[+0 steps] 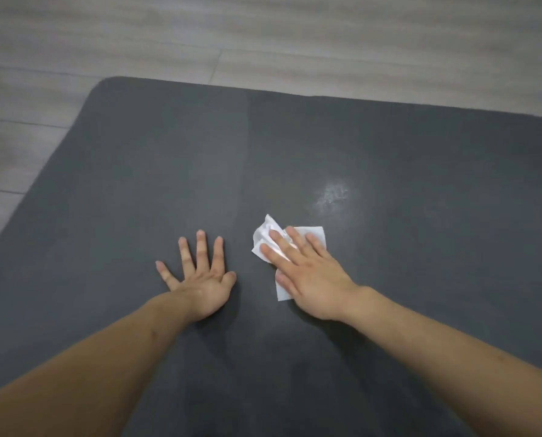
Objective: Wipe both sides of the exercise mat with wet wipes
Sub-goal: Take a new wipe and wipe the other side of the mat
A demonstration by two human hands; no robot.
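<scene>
A dark grey exercise mat [389, 152] lies flat on the floor and fills most of the view. My right hand [307, 279] presses a crumpled white wet wipe [265, 236] onto the mat with straight fingers; much of the wipe is hidden under the palm. My left hand [200, 275] rests flat on the mat beside it, fingers spread, holding nothing. A whitish smudge [332, 195] marks the mat just beyond the wipe.
Pale grey wood-look floor [263, 36] surrounds the mat at the far side and left. The mat's rounded far-left corner [105, 83] is in view. A faint vertical line [244, 159] separates a lighter strip of mat from a darker one.
</scene>
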